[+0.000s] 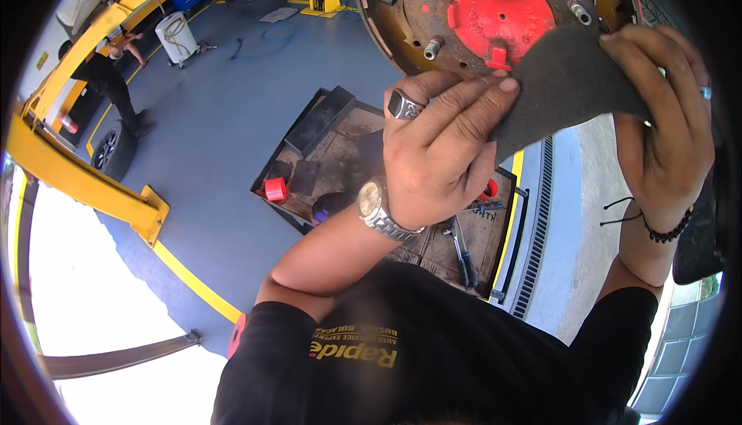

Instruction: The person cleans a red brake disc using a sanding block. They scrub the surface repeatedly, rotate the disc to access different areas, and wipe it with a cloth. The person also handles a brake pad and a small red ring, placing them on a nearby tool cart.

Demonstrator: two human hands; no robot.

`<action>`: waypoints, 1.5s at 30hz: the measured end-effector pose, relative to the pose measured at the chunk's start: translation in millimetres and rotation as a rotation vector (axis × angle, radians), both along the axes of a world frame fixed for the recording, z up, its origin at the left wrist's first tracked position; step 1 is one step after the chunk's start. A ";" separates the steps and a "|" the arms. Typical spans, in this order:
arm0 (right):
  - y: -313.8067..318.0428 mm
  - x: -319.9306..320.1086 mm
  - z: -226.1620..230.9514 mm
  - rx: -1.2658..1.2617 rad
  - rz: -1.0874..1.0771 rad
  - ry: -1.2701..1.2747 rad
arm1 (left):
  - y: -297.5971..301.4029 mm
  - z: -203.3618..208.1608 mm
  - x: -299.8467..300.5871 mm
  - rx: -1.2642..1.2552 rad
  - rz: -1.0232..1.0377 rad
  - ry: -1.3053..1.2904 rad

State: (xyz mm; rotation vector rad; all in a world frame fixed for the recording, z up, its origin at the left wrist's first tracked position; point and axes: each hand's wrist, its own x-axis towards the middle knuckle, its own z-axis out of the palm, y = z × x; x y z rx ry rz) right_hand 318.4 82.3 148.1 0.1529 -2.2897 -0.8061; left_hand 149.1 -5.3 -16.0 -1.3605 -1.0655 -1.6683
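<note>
A curved dark grey sheet that looks like sandpaper (576, 89) is stretched between my hands at chest height. My left hand (444, 143), wearing a ring and a metal watch (376, 207), pinches its left edge between thumb and fingers. On the other side, my right hand (665, 108) is closed on the sheet's right end, with its fingers over the upper corner. Just beyond the sheet stands a rusty wheel hub (433, 9) with a bright red centre (495, 15) and several wheel studs. Brake shoes (376, 35) curve around the hub. The sheet covers part of its lower right.
Below my left arm is a tool tray (267, 174) lined with worn cardboard, holding a black box (321, 122), a red cap (275, 188) and blue-handled tools (464, 259). A floor grate (537, 224) runs to its right. Further left are a yellow lift arm (85, 185), a tyre (114, 151), a white bin (176, 39) and another person (112, 77).
</note>
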 end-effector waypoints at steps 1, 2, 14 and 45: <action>-4.1 15.2 -8.5 0.012 0.000 -0.036 | 0.4 -8.8 3.6 -0.031 -0.070 -0.065; -5.8 26.0 -19.7 0.011 -0.008 -0.075 | 1.0 -18.1 6.9 -0.063 -0.138 -0.132; 30.8 -2.9 -141.0 -0.200 0.061 0.198 | -3.0 -45.9 -20.8 -0.056 -0.274 -0.275; 63.9 -27.1 -105.3 0.060 0.154 0.258 | -1.4 48.6 -86.2 -0.347 0.265 0.406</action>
